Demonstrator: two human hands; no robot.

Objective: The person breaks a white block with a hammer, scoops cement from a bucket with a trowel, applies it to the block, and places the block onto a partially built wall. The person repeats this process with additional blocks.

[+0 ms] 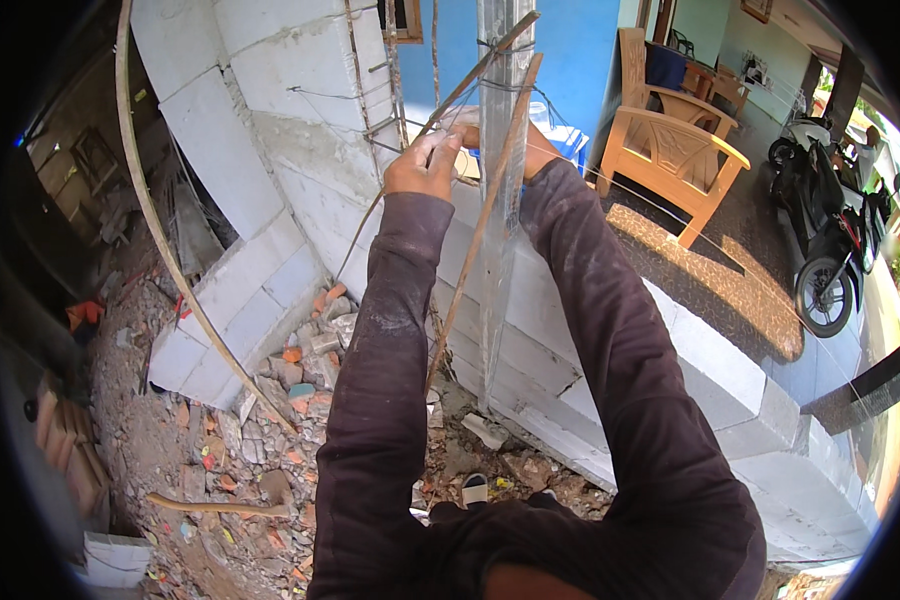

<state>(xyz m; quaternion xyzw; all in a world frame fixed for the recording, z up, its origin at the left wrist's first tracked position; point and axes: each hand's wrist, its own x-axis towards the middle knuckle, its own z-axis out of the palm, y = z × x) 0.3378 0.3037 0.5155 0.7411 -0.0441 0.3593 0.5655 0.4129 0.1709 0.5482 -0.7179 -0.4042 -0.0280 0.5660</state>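
Note:
Both arms, in dusty dark sleeves, reach up to a metal post wrapped with wire near its top. My left hand is closed, fingers bent and dusted pale, just left of the post among thin wires and a leaning stick; what its fingertips grip is unclear. My right hand is at the post at similar height, its fingers mostly hidden behind it. A long wooden lath slants down across the post. Rusty rebar rises behind my left hand.
A white block wall stands left and a low block wall runs rightward. Rubble covers the ground below, near my sandaled foot. A curved strip hangs left. Beyond the wall are wooden chairs and a parked motorbike.

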